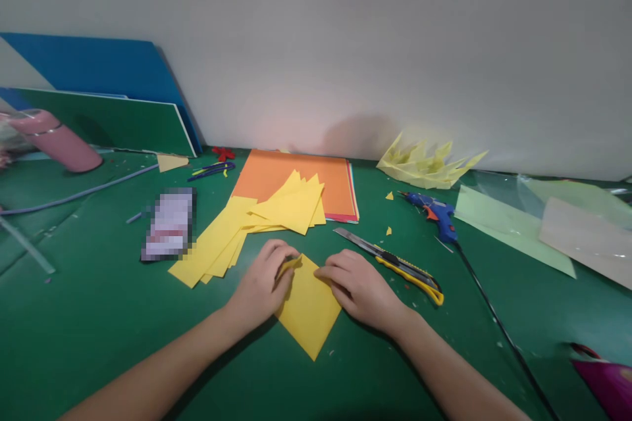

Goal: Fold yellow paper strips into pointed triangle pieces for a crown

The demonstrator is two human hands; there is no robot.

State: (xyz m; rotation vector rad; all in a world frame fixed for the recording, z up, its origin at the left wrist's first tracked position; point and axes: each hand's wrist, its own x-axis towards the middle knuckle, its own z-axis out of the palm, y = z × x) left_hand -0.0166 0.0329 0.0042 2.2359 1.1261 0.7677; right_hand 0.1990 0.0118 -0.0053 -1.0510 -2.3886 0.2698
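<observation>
A yellow paper square (312, 312) lies on the green table in front of me, one corner pointing toward me. My left hand (264, 283) pinches its upper left edge between thumb and fingers, where a narrow strip is folded up. Curled over the upper right edge, my right hand (363, 289) grips the same paper, its thumb partly hidden. Beyond the paper lie folded yellow paper pieces (291, 204) and a fan of yellow paper strips (212, 243). A yellow utility knife (395, 263) rests to the right of my right hand, its blade extended.
Orange paper sheets (276, 174) lie at the back. A blue glue gun (437, 210) with a black cord and a pale yellow folded-paper piece (429, 164) are to the right. Leftward are a blurred-out phone-shaped object (170, 223), a pink bottle (62, 141) and a green board (113, 122).
</observation>
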